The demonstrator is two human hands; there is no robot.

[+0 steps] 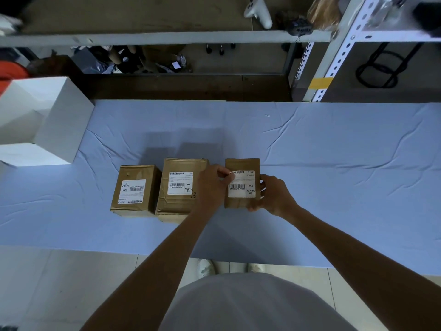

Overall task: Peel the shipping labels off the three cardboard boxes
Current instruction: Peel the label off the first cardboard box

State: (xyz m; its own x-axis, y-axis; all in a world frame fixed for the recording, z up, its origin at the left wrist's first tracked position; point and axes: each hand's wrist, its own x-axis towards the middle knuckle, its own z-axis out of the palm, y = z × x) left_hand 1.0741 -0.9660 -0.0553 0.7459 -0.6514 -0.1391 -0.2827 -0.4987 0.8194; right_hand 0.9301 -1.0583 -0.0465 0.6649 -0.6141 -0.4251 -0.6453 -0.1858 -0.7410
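Note:
Three brown cardboard boxes stand in a row on the blue-covered table (334, 163). The left box (134, 189) carries a white label (132, 191) turned upside down. On the middle box (179, 189), the largest, a white label (180, 183) lies flat. The right box (241, 183) has its label (242, 187) lifted at the upper left corner. My left hand (212, 185) pinches that raised corner. My right hand (274, 194) grips the right box by its right side and front edge.
A white carton (43, 120) sits at the table's left end. Behind the table runs a metal shelf rack (317, 68) holding a white controller (259, 10) and clutter. The floor and my shoes (206, 268) show below the table's near edge.

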